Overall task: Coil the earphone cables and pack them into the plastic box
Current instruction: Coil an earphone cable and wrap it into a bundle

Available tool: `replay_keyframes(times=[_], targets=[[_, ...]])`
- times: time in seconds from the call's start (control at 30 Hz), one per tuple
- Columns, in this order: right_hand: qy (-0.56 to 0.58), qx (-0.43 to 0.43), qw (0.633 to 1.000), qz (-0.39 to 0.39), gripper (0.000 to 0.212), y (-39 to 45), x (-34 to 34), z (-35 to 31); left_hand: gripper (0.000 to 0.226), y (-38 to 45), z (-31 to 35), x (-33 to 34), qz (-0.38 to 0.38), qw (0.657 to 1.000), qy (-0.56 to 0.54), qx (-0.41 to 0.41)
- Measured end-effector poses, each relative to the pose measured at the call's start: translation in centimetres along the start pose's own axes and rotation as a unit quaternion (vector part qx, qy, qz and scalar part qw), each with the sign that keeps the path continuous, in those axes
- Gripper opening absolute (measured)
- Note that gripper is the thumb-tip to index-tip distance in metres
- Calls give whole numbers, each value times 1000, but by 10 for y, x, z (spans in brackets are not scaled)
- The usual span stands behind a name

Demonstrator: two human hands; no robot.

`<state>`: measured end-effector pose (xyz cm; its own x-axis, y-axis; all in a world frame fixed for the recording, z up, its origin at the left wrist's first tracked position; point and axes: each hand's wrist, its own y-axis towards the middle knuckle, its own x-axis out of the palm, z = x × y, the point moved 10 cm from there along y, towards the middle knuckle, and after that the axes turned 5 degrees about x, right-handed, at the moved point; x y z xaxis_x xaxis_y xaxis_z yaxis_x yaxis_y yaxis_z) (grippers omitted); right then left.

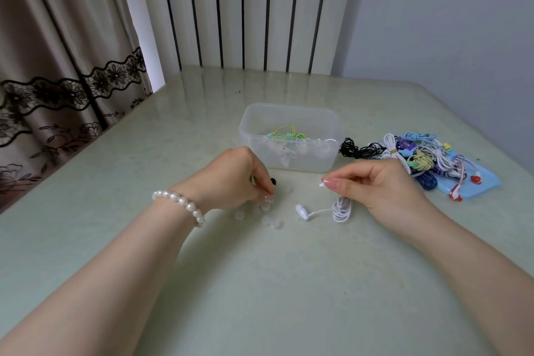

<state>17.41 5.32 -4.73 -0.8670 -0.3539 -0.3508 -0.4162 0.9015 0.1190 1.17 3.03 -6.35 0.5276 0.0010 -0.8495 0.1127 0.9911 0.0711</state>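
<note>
A white earphone coil (341, 209) is shown hanging from the right hand (381, 185), whose thumb and forefinger are pinched on a small white end piece at the top of the bundle; the remaining fingers are curled over the cable. The coil's long axis is held roughly upright, its lower loops at or just above the table (260, 283), and one white earbud (302, 211) trails from it to the left on a short lead, resting on the surface. The plastic box (289, 136) is seen beyond the hands — directly ahead of the gap between them, slightly nearer the right hand's fingertips than its wrist — with its open top facing up and a few coiled sets, among them a yellow-green one (286, 131), already inside. The left hand (239, 179), bearing a pearl bracelet (182, 205), is lowered with fingertips bunched on small items by a scatter of clear ear tips (261, 215); exactly what is pinched cannot be told. The packing move is therefore judged to belong to the right hand: a short carry forward and slightly left, over the near wall. An unsorted pile of earphones (419, 156) is left to the right of the box.
</note>
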Motion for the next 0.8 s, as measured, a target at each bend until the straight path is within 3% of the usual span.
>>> replay_keyframes(times=[0.33,0.8], targets=[[6,-6,1000,7,11,2,-1,3,20,1,2,4,9,999,33,0],[1,0,999,53,9,2,-13,2,4,2,4,-4,27,999,26,19]])
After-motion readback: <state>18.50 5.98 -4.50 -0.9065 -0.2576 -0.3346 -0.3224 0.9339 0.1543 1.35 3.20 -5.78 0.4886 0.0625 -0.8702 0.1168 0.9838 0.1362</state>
